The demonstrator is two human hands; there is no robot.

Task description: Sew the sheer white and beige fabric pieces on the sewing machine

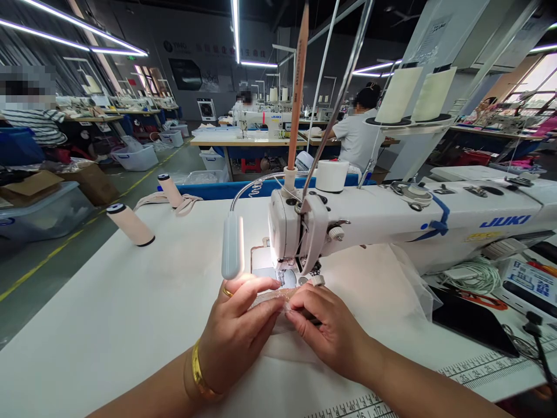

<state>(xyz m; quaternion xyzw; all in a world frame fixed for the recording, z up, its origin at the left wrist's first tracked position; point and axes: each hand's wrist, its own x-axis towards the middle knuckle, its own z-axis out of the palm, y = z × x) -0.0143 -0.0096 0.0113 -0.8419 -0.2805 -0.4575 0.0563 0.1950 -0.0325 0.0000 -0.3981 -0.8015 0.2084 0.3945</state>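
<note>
My left hand (238,331), with a gold ring and bracelet, pinches one end of a narrow beige lace strip (278,296) just in front of the needle. My right hand (331,325) pinches the same strip from the right, fingertips almost touching the left ones. Both hands rest on pale fabric (374,284) spread over the white table (108,313). The white JUKI sewing machine (391,215) stands right behind them, its presser foot (285,274) lit by a small gooseneck lamp (232,247).
Two beige thread cones (130,224) lie on the table at the left. White cable (474,276), a black tablet (472,319) and printed cards lie to the right. A ruler strip (491,371) runs along the near edge. Other people sit at distant machines.
</note>
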